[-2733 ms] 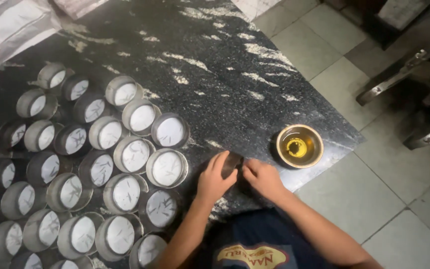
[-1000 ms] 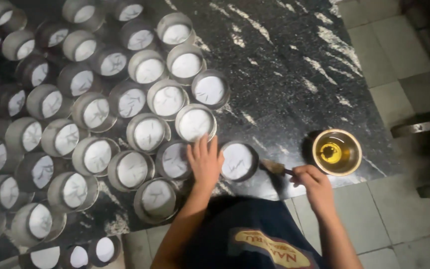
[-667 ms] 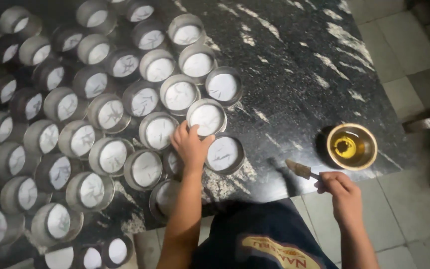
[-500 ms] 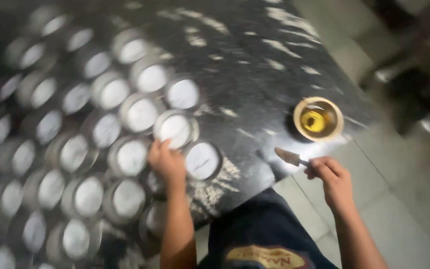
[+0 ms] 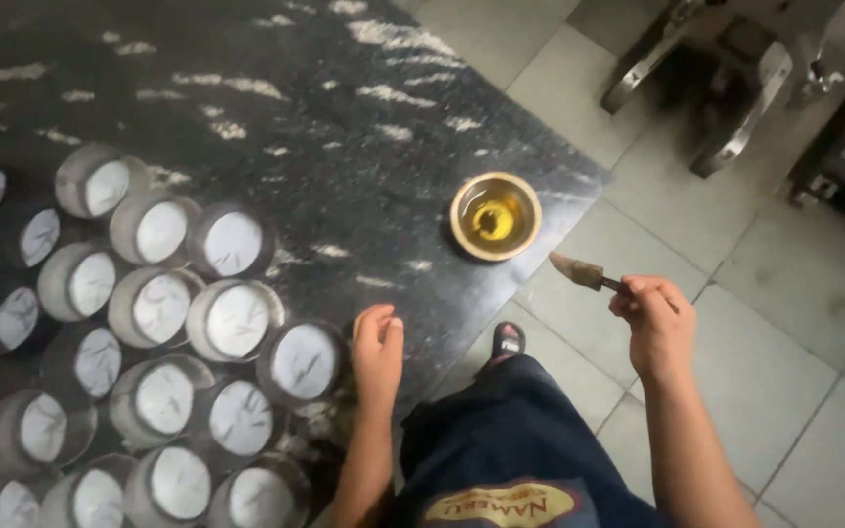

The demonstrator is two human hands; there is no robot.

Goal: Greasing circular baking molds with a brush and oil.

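Observation:
My right hand [image 5: 652,323] holds a small brush [image 5: 581,273] by its handle, bristles pointing left toward a brass bowl [image 5: 496,215] of yellow oil near the slab's right edge. My left hand [image 5: 378,347] rests on the dark speckled stone slab [image 5: 344,108], fingers curled, just right of the nearest round metal tin [image 5: 302,361]. Several round metal tins lined with white paper crowd the slab's left side, such as one tin [image 5: 235,319] in the front rows.
Grey tiled floor [image 5: 784,332] lies right of the slab. Metal machine legs [image 5: 735,88] stand at the top right. My sandalled foot [image 5: 509,339] and dark apron [image 5: 511,450] show below the slab edge.
The view swung right. My right hand lifted the brush off the tin and drew back beside the oil bowl. My left hand slid off the tin to the slab next to it.

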